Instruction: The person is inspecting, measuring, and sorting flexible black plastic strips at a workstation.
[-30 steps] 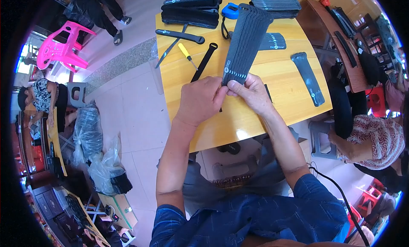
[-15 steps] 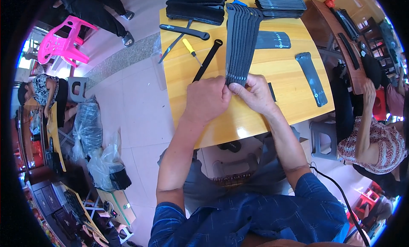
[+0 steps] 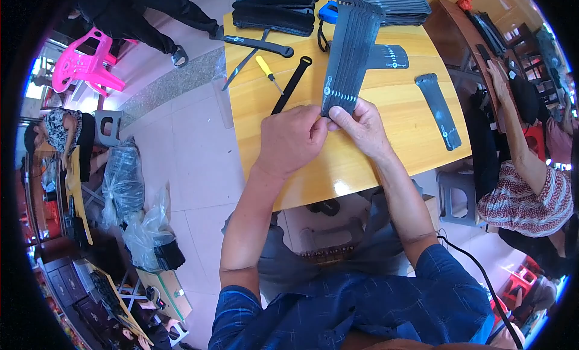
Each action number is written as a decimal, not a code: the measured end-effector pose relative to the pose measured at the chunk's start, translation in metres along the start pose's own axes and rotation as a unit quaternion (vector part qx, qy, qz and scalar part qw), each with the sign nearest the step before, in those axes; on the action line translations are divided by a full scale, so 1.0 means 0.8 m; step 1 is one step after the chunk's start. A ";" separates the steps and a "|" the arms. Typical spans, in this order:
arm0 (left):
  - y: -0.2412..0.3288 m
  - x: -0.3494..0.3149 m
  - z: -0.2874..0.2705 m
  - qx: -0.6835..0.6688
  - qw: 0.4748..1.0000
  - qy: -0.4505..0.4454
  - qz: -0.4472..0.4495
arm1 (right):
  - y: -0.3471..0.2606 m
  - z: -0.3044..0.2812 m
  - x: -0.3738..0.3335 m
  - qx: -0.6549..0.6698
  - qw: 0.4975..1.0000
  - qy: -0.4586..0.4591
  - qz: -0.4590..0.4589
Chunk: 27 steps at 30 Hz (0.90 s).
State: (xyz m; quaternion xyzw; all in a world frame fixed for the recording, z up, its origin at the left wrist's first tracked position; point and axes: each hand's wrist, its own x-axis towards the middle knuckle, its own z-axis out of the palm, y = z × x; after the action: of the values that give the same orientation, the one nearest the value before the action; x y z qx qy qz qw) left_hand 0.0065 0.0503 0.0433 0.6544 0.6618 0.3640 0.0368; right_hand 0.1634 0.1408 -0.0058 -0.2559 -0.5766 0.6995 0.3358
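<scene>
A thick stack of dark grey flat straps (image 3: 351, 51) stands up from the table in front of me, leaning slightly right at its far end. White marks run across its lower part. My right hand (image 3: 365, 131) grips the near end, thumb on the face. My left hand (image 3: 291, 139) is closed in a fist at the same end, fingertips pinching its lower left corner. Left of the stack lie a black strap with a loop end (image 3: 294, 84) and a yellow-handled screwdriver (image 3: 265, 67). A single grey strap (image 3: 381, 57) lies partly behind the stack.
Bundled black straps (image 3: 274, 12) and another grey stack (image 3: 403, 9) sit at the far edge. Near the far edge is a blue object (image 3: 329, 12). One strap (image 3: 438, 111) lies at the right. A co-worker (image 3: 525, 193) sits to the right; a pink chair (image 3: 87, 63) stands left.
The stack has turned and tilted right, showing its face more than its layered edges. The blue object has come into view. The co-worker on the right has stretched an arm forward.
</scene>
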 end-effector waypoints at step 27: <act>-0.004 -0.006 0.021 0.089 0.995 -0.045 0.008 | -0.007 -0.002 -0.009 -0.320 0.941 -0.008 -0.107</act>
State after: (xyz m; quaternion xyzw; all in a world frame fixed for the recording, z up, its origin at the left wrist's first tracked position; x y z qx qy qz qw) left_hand 0.0134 0.0537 0.0278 0.6760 0.6841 0.2737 0.0053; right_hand 0.1702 0.1366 -0.0009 -0.2810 -0.7965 0.4402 0.3047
